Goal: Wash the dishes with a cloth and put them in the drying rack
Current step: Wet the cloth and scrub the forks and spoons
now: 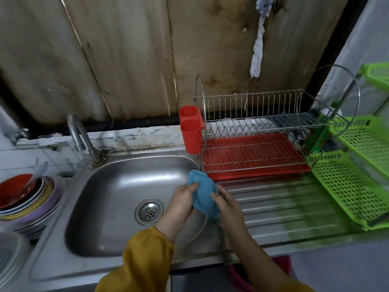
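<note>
Over the right edge of a stainless-steel sink [117,186], the left hand [183,204] and right hand [229,205] both grip a crumpled blue cloth [204,194] above a round grey plate [196,227]. The two-tier wire drying rack [252,127] stands just behind; stacked plates [37,207] sit far left.

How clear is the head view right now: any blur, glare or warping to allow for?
Head view: soft blur all over, worst at the left edge over the stacked plates; wide-angle warping bows the wall planks and the drying rack; pale glare on the sink; the cloth reads clearly enough.
</note>
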The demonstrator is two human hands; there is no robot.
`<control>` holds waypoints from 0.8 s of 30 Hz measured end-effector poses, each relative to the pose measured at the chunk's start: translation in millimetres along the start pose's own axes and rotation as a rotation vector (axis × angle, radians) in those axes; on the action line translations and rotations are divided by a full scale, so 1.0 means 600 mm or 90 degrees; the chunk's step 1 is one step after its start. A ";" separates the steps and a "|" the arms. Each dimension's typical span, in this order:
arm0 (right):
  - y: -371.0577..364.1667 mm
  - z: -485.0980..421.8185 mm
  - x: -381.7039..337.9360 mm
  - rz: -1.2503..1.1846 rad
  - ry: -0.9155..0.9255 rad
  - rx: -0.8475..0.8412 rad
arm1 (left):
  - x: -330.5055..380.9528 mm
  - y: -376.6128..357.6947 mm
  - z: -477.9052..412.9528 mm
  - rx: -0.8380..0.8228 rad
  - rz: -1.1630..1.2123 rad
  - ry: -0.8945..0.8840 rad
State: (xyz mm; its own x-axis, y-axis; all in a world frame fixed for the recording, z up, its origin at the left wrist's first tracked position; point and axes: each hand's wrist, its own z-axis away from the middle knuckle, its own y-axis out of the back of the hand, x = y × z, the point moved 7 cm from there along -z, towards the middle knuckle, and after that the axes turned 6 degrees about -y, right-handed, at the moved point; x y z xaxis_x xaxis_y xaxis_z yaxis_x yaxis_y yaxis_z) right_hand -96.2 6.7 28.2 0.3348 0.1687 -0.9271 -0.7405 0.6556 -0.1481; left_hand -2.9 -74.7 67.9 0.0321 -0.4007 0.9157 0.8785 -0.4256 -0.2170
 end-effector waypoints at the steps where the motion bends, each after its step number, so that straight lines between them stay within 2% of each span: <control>1: -0.013 -0.006 0.000 -0.058 -0.044 -0.027 | 0.008 0.004 0.005 -0.015 0.011 -0.006; 4: -0.057 -0.007 -0.017 -0.172 -0.101 -0.123 | 0.020 0.019 0.019 -0.063 0.006 0.001; 7: -0.089 -0.001 -0.015 -0.187 -0.118 -0.154 | 0.027 0.036 0.031 -0.094 -0.052 -0.022; 10: -0.114 0.004 -0.009 -0.151 -0.105 -0.160 | 0.042 0.058 0.040 -0.072 -0.166 -0.116; 14: -0.144 0.016 -0.009 -0.192 -0.098 -0.217 | 0.057 0.115 0.035 0.046 -0.431 -0.311; 18: -0.181 0.034 -0.017 -0.236 -0.139 -0.278 | 0.069 0.172 0.051 0.225 -0.412 -0.343; 22: -0.207 0.045 -0.013 -0.209 -0.183 -0.283 | 0.068 0.196 0.071 0.295 -0.393 -0.376; 24: -0.216 0.046 -0.005 -0.200 -0.205 -0.274 | 0.057 0.212 0.077 0.302 -0.337 -0.300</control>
State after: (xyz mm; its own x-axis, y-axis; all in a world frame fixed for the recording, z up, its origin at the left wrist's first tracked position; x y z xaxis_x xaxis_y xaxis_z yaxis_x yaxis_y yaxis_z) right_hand 14.8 -58.7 59.5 0.6840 0.2734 -0.6763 -0.7242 0.3661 -0.5844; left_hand 131.7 -105.3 87.3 -0.3361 0.1800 0.9245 0.9370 -0.0351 0.3475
